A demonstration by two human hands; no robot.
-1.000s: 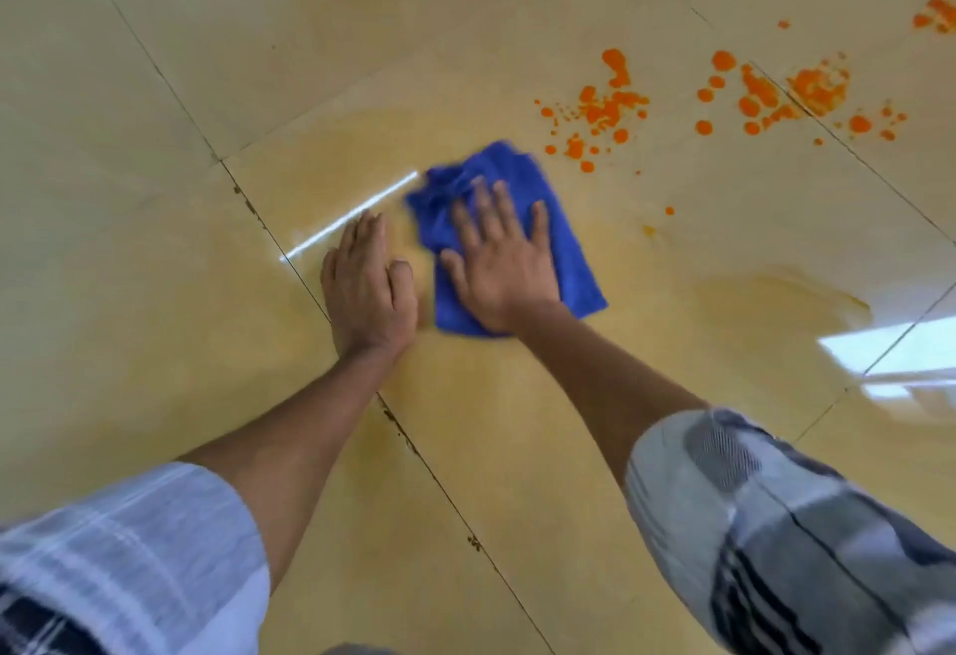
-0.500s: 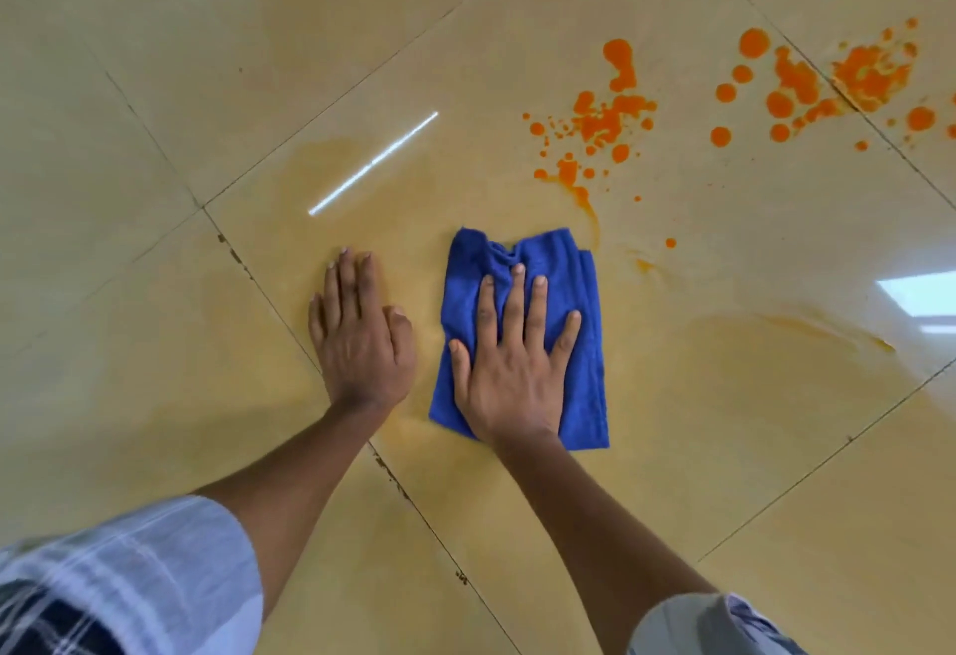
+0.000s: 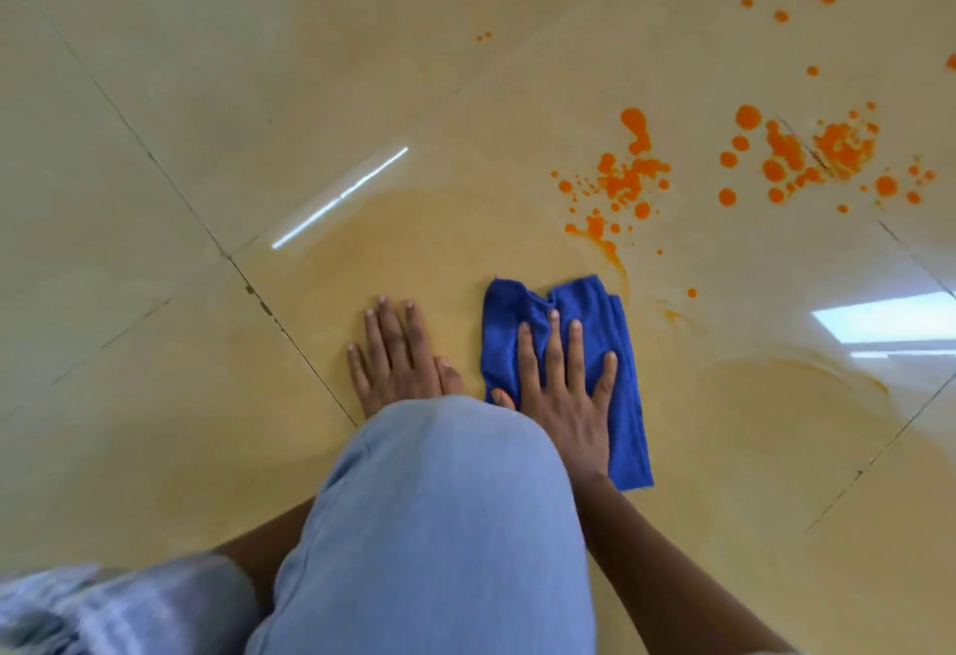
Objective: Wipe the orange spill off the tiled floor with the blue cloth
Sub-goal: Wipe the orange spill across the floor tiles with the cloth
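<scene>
Blue cloth (image 3: 615,339) lying crumpled on the tiled floor (image 3: 207,85), pinned flat under the right hand (image 3: 566,390), fingers spread, palm down, not clenched. Left hand (image 3: 398,365) just beside it, pressed flat and empty on bare tile, fingers together, heel hidden behind a knee in light blue trousers (image 3: 439,525). Orange spill (image 3: 628,173) ahead of the right hand's fingertips, a smeared tail nearly touching the cloth's far corner; further orange splatter (image 3: 822,147) farther ahead and off to the right. Faint yellowish film around both hands. Checked sleeve (image 3: 103,608) behind the left hand
</scene>
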